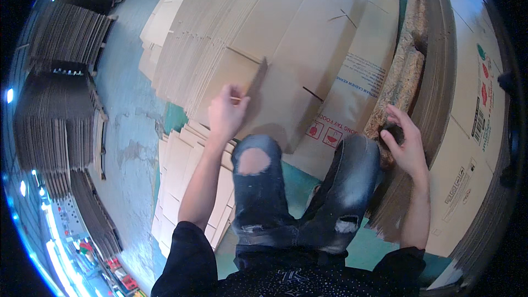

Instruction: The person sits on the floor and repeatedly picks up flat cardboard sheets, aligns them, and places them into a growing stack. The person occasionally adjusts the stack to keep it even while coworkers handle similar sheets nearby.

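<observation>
My left hand (226, 113) is closed, thumb and fingers pinched at a raised cardboard flap (256, 80) that stands up from a flat carton sheet. Beneath the flap lies the top carton (300, 49), brown and creased, with slots cut in it. To its left, many overlapping flat cartons (206, 33) are fanned out. Past my right knee, my right hand (406, 142) hangs with thumb and fingers curved apart, holding nothing. It is nearest to a speckled pressed-wood pallet (393, 88) that stands on its edge.
Stacked flat cartons with printing (467, 148) stand along the right. Smaller pale cardboard sheets (184, 187) lie on the floor by my left forearm. Tall stacks of folded cardboard (52, 118) on pallets line the far left, across a worn green floor (129, 126).
</observation>
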{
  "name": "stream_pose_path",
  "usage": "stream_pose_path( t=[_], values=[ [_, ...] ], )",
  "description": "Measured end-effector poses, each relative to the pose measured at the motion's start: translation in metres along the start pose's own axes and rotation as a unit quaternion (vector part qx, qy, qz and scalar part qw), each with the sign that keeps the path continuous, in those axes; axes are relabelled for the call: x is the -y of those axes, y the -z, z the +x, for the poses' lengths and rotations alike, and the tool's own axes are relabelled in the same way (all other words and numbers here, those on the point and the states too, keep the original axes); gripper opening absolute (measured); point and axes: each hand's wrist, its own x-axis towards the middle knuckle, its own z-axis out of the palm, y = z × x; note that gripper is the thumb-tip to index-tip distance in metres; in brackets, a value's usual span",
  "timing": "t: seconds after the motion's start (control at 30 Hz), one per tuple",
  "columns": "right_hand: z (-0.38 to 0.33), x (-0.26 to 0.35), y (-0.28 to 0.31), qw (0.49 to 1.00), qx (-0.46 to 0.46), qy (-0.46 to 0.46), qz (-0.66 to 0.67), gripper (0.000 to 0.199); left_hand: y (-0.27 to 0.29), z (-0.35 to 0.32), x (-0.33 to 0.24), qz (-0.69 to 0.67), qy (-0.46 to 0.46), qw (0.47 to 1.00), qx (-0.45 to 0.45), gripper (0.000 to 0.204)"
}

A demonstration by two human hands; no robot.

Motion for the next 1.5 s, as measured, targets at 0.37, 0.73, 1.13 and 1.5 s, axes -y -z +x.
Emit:
stream_pose_path(
  t=[0.37,0.73,1.13,1.5],
  values=[
    [-0.008,0.015,0.004,0.996,0.002,0.034,0.083,0.043,0.027,-0.049,-0.087,-0.004,-0.221,0.974,0.041,0.029],
    [0.001,0.001,0.01,0.998,0.054,0.025,0.024,0.044,0.005,-0.07,-0.083,0.038,-0.184,0.98,0.065,0.031],
    [0.0,-0.009,0.018,0.996,0.064,-0.036,-0.051,0.047,0.041,0.058,0.055,0.192,-0.038,0.972,-0.131,0.052],
    [0.004,-0.01,0.015,0.983,0.102,-0.13,-0.076,0.053,-0.044,0.046,0.083,0.222,0.065,0.971,-0.069,0.1]
  ],
)
